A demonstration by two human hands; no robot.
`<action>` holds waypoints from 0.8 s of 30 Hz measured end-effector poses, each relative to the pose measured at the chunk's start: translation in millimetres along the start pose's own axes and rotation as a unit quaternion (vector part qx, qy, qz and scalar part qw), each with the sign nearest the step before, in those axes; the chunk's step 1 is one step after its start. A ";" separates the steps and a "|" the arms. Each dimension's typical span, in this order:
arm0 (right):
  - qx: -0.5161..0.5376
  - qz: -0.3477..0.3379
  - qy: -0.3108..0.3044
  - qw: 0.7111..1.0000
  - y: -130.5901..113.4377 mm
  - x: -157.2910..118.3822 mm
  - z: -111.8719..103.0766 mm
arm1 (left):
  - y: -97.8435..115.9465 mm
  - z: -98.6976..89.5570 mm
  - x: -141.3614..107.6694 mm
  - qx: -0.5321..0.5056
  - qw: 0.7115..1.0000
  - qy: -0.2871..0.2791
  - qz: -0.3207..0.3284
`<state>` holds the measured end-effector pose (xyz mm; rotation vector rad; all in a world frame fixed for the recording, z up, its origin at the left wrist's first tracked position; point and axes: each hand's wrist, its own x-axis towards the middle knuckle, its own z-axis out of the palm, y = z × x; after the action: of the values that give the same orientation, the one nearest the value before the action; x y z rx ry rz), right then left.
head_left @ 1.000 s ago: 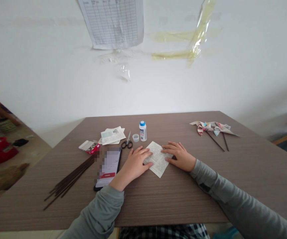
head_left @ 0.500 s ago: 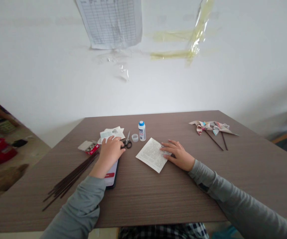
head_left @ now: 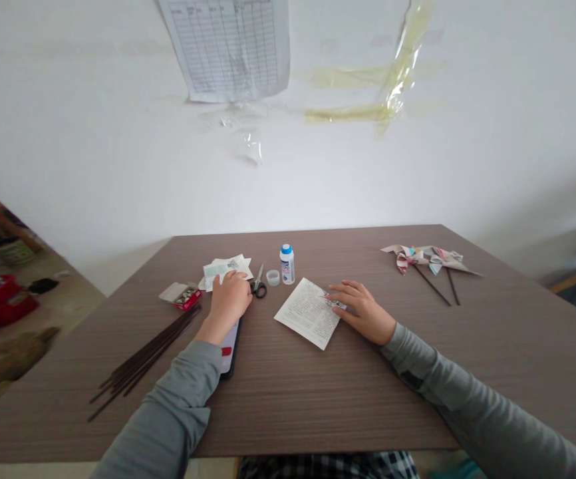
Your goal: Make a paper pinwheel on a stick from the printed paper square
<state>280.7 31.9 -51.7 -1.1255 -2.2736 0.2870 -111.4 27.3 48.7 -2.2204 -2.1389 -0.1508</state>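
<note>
My right hand [head_left: 365,311] rests with fingers apart on the right corner of a square sheet of printed paper [head_left: 305,314], which lies flat on the table. My left hand [head_left: 228,303] reaches over the top end of a phone [head_left: 228,356]. Its fingers are bent, with their tips at the small pile of cut papers [head_left: 241,261]; I see nothing held in them. Beside its thumb side lie scissors [head_left: 259,286] with black handles, partly covered by the hand. A small clear cup [head_left: 273,277] and a white bottle with a blue cap [head_left: 287,266] stand just beyond the sheet.
Thin dark sticks [head_left: 143,356] lie in a bundle at the left, below an open red box [head_left: 187,297] of small items. Two paper pinwheels on sticks [head_left: 430,258] lie at the back right. A white wall [head_left: 342,179] rises behind the table [head_left: 288,412].
My left hand's fingers have drawn closer together and bent more over the cut papers. My right hand stays on the printed sheet. The view has shifted slightly.
</note>
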 end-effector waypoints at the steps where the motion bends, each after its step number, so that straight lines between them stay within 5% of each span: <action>1: -0.001 0.000 0.002 1.000 0.2 -0.1 0.3 | -0.4 1.1 -0.5 -0.007 1.000 0.008 -0.001; 14: -0.001 -0.005 0.018 1.000 -0.1 0.4 -0.2 | -9.6 7.1 -16.9 -0.099 0.984 0.144 0.037; 24: -0.005 -0.012 0.016 1.000 3.0 0.3 0.5 | 8.8 21.0 -47.4 -0.129 0.965 0.202 0.106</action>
<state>282.2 34.0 -53.3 -1.0997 -2.2609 0.2483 -103.6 -17.9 23.0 -2.2776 -1.7379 -0.8348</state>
